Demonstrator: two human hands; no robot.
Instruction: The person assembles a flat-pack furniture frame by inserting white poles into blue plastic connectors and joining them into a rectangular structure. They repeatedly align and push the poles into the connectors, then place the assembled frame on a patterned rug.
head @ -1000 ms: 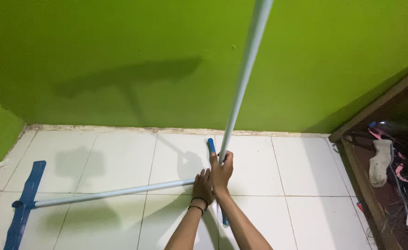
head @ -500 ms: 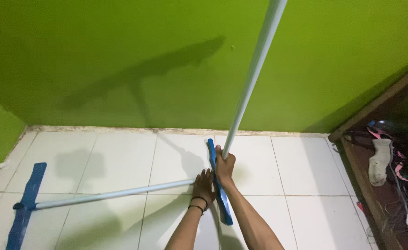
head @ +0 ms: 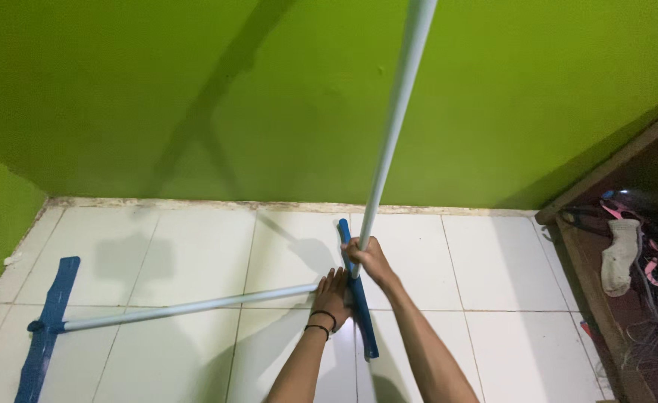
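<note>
A green wall (head: 120,97) rose over the white tiled floor (head: 486,261) before you. Your right hand (head: 368,259) kept its grip closed round the upright pale pole (head: 391,142), just above its blue head (head: 357,287) on the tiles. Your left hand (head: 334,293) lay flat, fingers spread, at the end of the second pole (head: 187,306) lying across the floor toward its blue head (head: 45,328). A wooden shelf (head: 605,298) with cables stood right. Since a second earlier, the upright pole had tilted further right.

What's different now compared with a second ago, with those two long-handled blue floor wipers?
The upright pale pole in the right hand has tilted further right at its top, and its blue head shows more on the white tiled floor. The left hand stays on the lying wiper's handle; that wiper hasn't moved.
</note>
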